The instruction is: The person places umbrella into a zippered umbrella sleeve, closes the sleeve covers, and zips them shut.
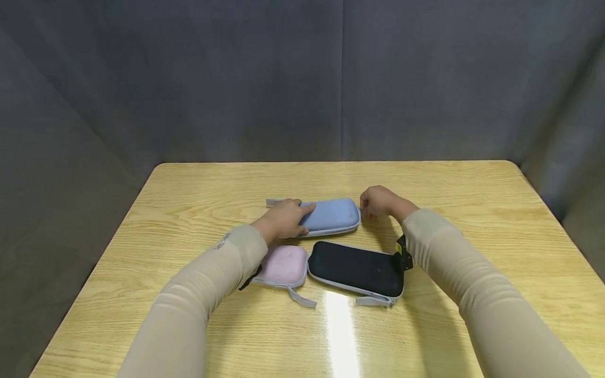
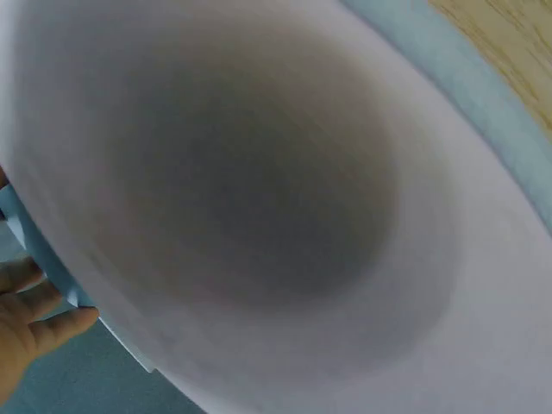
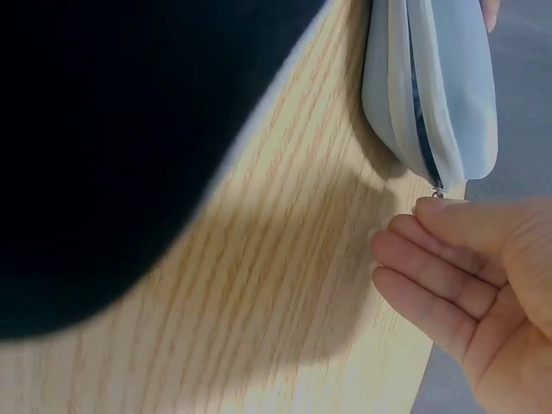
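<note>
A blue zip case lies at the middle of the table. My left hand holds its left part, with a finger over the top and the thumb at the near side. In the left wrist view, only some fingers show at the blue edge. At the case's right end, my right hand pinches the zipper pull between thumb and finger. A narrow dark gap runs between the zipper's two pale edges in the right wrist view. The pull itself is mostly hidden by the fingertips.
Nearer to me lie a pink zip case, partly under my left forearm, and a black zip case below my right wrist. Both have grey pull tabs. Dark curtains hang behind the wooden table.
</note>
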Tool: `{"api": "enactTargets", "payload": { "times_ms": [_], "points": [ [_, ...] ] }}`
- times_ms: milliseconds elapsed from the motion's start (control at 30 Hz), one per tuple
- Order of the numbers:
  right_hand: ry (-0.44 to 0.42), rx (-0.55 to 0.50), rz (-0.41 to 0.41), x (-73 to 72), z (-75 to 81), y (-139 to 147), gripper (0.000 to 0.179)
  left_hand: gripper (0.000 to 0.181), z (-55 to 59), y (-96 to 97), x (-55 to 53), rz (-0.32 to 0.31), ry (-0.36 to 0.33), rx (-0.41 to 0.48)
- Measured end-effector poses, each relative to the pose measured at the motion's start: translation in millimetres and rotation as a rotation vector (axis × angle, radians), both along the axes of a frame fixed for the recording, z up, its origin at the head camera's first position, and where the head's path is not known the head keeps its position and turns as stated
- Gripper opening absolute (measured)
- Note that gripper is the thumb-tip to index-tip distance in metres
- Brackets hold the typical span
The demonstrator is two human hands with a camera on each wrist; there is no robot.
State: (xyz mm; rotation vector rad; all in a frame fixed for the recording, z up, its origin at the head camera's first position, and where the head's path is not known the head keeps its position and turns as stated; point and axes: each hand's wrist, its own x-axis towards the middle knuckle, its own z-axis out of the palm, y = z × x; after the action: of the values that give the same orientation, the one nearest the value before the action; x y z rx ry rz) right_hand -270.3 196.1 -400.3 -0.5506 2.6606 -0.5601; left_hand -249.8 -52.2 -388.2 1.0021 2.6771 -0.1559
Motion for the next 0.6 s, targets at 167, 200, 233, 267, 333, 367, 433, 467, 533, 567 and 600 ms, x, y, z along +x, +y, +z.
{"api": "enactTargets", "payload": {
  "times_ms": [167,200,233,267,333,367,433,467,533,567,600],
  "points": [
    [-0.025,-0.028,-0.010,-1.3,1.2,-2.6,0.010,0.066,-0.6,0.5,-1.6,0.015,0.035,-0.034],
    [-0.030,-0.036,-0.006,-1.5,1.4,-3.5,0.011,0.066,-0.9,0.6,-2.4,0.023,0.037,-0.033],
    [-0.032,-0.042,0.000,-1.5,2.0,-4.3,0.012,0.066,-1.2,0.7,-3.2,0.028,0.041,-0.036],
    [-0.035,-0.047,0.007,-1.4,2.8,-5.0,0.013,0.066,-1.5,0.9,-4.2,0.031,0.049,-0.035],
    [-0.041,-0.049,0.011,-1.7,4.0,-6.2,0.014,0.065,-1.3,1.5,-6.4,0.034,0.060,-0.036],
    [-0.041,-0.048,0.012,-1.8,4.7,-7.0,0.015,0.065,-1.4,1.9,-7.7,0.037,0.063,-0.039],
    [-0.044,-0.045,0.012,-2.0,5.9,-8.3,0.015,0.066,-0.8,2.6,-9.6,0.044,0.070,-0.045],
    [-0.045,-0.044,0.010,-2.0,6.5,-9.1,0.015,0.066,-0.6,3.0,-10.3,0.048,0.073,-0.044],
    [-0.038,-0.039,0.006,-1.6,7.3,-10.9,0.016,0.067,-0.6,3.7,-11.4,0.057,0.074,-0.038],
    [-0.038,-0.040,0.006,-1.5,7.5,-11.8,0.016,0.067,-0.6,4.1,-11.8,0.062,0.072,-0.034],
    [-0.035,-0.039,0.013,-1.3,7.7,-12.9,0.016,0.067,-0.8,4.6,-12.1,0.066,0.072,-0.030]
  ]
}}
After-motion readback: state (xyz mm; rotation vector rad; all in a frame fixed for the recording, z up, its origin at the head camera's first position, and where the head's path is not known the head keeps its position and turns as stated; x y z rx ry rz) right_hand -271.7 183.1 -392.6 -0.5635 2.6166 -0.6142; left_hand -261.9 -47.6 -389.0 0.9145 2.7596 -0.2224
